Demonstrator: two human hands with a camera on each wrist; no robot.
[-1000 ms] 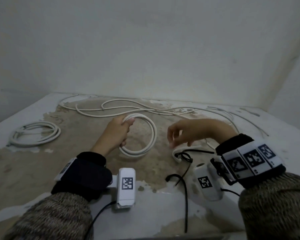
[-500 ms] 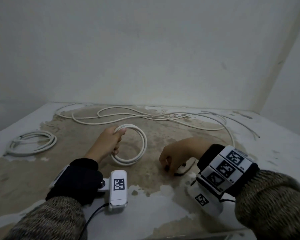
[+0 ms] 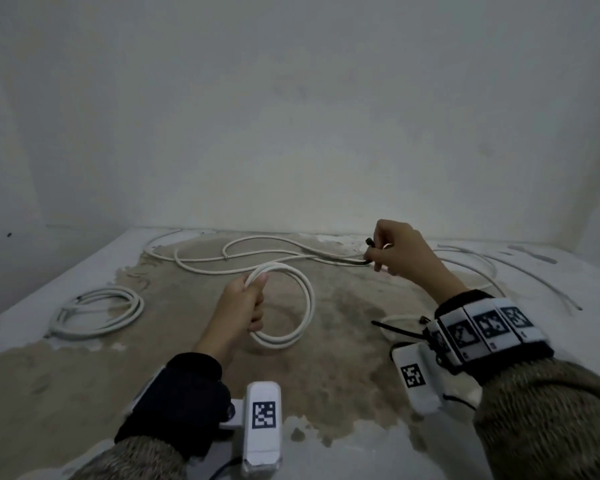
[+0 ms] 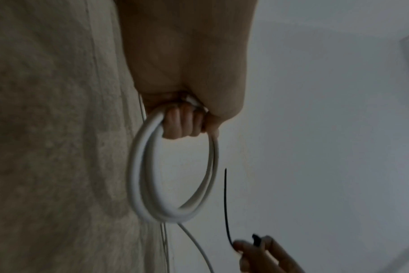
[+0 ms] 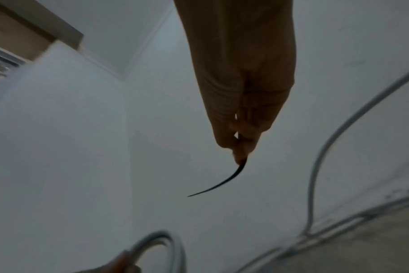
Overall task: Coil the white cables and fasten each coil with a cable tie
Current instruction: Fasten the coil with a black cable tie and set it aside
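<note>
Cable coil [image 3: 284, 306] is held upright over the table [image 3: 343, 382], the left hand [image 3: 243, 303] clenched round its top strands. A black tie [image 4: 227, 206] has been lifted from the table since half a second ago and is now pinched near its head by the raised right hand [image 3: 400, 251]. Threading it round the coil is judged next; loose cable [image 3: 257, 249] lies behind, a finished coil [image 3: 97, 311] at left.

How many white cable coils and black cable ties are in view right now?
White cable coils: 2, a held coil in the left hand and a lying coil on the table.
Black cable ties: 2 discernible, a pinched tie in the right hand and a table tie.
Total: 4
</note>
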